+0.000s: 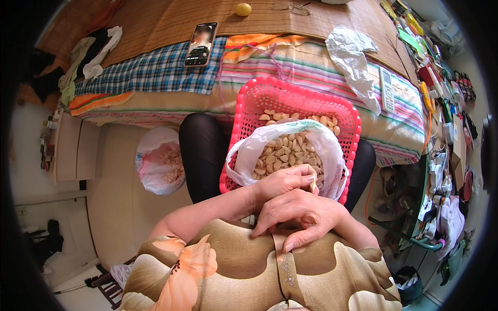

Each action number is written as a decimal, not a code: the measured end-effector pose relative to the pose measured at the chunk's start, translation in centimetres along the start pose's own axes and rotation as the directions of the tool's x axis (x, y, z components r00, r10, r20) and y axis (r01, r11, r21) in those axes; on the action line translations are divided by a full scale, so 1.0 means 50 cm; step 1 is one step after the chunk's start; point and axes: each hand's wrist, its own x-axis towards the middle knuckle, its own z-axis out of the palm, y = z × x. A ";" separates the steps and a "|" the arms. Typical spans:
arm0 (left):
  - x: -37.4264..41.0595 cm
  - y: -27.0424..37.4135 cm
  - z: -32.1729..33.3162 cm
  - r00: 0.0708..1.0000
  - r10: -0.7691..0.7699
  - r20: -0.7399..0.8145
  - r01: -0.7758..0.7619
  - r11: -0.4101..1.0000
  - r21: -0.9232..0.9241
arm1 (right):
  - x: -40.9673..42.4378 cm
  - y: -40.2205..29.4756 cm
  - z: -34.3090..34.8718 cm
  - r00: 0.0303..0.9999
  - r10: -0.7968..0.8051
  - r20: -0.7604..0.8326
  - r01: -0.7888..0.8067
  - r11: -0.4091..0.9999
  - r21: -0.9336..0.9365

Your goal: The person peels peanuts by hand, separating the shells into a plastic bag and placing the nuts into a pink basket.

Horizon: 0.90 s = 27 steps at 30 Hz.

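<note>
A pink perforated plastic basket (297, 91) rests across my lap. In it stands an opened white plastic bag (249, 153) filled with garlic cloves (286, 153); a few peeled cloves (328, 122) lie in the basket beyond the bag. My left hand (290, 180), whose arm comes in from the left, is over the bag's near edge with a pale piece, seemingly a garlic clove, pinched between thumb and finger. Nearer my body, my right hand (297, 217) is against the front of my patterned shirt, palm down, fingers apart, with nothing visible in it.
A bed edge with a striped cloth (311, 74) lies ahead, bearing a smartphone (200, 44), a crumpled white plastic bag (348, 50), a remote control (387, 89) and a round yellow fruit (243, 9). A bag-lined bin (149, 175) with peelings stands left of my knee. Clutter fills the right side.
</note>
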 end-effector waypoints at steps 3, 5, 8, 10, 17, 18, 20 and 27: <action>-0.005 0.000 0.007 0.998 0.025 -0.052 -0.025 1.000 0.003 | -0.017 0.002 0.006 0.998 0.020 -0.057 -0.019 1.000 0.020; -0.012 -0.009 -0.007 0.998 0.030 -0.057 -0.033 0.998 -0.048 | -0.030 -0.001 0.006 0.994 0.041 -0.101 -0.035 0.997 0.062; -0.026 -0.008 -0.027 0.995 0.072 -0.073 -0.082 0.986 -0.146 | -0.056 -0.004 0.000 0.983 -0.032 -0.181 0.016 0.996 -0.086; -0.040 0.004 -0.026 0.979 0.113 -0.170 -0.133 0.985 -0.110 | -0.092 0.008 -0.007 0.940 -0.057 -0.337 0.035 0.997 -0.071; -0.060 0.015 -0.017 0.965 0.152 -0.212 -0.148 0.988 0.035 | -0.087 0.025 0.006 0.539 0.098 -0.837 -0.339 0.935 -0.109; -0.063 0.014 -0.015 0.963 0.162 -0.216 -0.158 0.987 0.038 | -0.081 0.024 -0.002 0.663 0.045 -0.747 -0.338 0.909 -0.246; -0.069 0.011 -0.020 0.953 0.212 -0.216 -0.215 0.977 0.012 | -0.067 0.025 0.004 0.633 0.109 -0.767 -0.347 0.925 -0.155; -0.065 -0.002 -0.036 0.943 0.196 -0.270 -0.208 0.978 -0.016 | -0.063 0.038 0.019 0.577 0.026 -0.816 -0.377 0.895 -0.239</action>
